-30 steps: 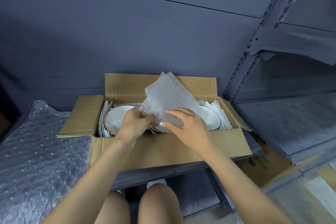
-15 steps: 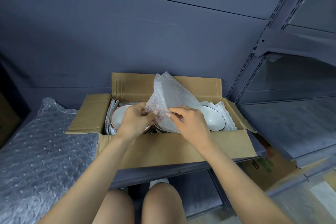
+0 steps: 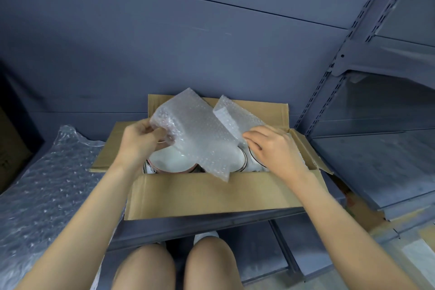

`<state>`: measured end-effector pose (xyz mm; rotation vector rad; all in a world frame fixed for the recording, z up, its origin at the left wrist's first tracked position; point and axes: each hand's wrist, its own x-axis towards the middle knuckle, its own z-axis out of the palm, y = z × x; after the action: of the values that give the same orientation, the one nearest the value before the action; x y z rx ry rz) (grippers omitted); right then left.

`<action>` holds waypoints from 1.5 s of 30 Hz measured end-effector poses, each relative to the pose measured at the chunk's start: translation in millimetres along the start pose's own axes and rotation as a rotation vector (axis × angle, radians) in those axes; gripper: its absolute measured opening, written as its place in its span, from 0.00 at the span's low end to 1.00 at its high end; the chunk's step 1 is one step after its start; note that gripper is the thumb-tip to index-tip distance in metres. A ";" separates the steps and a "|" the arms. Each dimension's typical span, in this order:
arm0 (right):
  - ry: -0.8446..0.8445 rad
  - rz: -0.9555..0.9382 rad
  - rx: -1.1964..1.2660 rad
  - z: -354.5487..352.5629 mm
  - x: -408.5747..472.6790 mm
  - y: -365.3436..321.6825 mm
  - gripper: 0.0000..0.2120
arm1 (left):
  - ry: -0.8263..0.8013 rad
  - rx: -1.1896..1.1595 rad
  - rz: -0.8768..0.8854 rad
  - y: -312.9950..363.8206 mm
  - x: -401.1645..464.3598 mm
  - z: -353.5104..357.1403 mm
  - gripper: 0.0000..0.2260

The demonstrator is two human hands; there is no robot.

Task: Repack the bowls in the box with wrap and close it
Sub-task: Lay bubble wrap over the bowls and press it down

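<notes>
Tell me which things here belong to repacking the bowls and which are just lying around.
Part of the job:
open brown cardboard box
white red-rimmed bowls inside it
clear bubble wrap sheet, pinched by left hand and right hand

Lying about:
large crumpled bubble wrap pile, left
grey metal shelving, right

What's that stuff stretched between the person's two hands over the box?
In the head view, a sheet of bubble wrap spans from the left hand to the right hand, above the white bowls in the cardboard box.

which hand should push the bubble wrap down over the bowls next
Probably the right hand: it pinches the bubble wrap directly above the bowls, while the left hand holds the sheet's raised far corner.
</notes>
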<state>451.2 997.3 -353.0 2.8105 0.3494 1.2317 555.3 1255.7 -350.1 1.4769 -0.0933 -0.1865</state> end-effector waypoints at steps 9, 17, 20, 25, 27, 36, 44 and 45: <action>-0.257 -0.056 -0.049 -14.6 -45.5 33.3 0.06 | 0.110 -0.001 -0.048 -7.6 11.4 -36.2 0.04; -0.393 0.634 0.291 -15.0 -73.6 45.6 0.07 | 0.105 0.025 -0.061 -16.2 11.0 -35.6 0.04; -0.451 0.740 0.371 -19.2 -68.5 44.8 0.07 | 0.092 0.021 -0.057 -16.1 9.4 -34.4 0.04; -0.456 0.781 0.423 -24.6 -55.7 37.2 0.09 | 0.083 0.028 -0.030 -10.9 5.5 -33.4 0.08; -0.400 0.746 0.480 -24.7 -42.9 25.4 0.09 | 0.069 0.027 0.004 -5.6 4.3 -33.8 0.08; -0.452 1.110 1.077 20.5 28.7 -46.3 0.19 | -0.106 -0.316 0.259 35.2 -18.1 -41.2 0.16; -0.315 1.252 1.526 48.1 60.9 -89.8 0.08 | -0.157 -0.470 0.301 24.7 -26.6 -50.8 0.13; -0.309 1.282 1.565 50.0 63.3 -94.8 0.06 | -0.165 -0.462 0.307 23.0 -28.0 -50.8 0.12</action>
<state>511.9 1106.0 -354.6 4.7342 -1.3427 0.2393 538.3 1312.5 -330.5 0.9697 -0.3829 -0.0718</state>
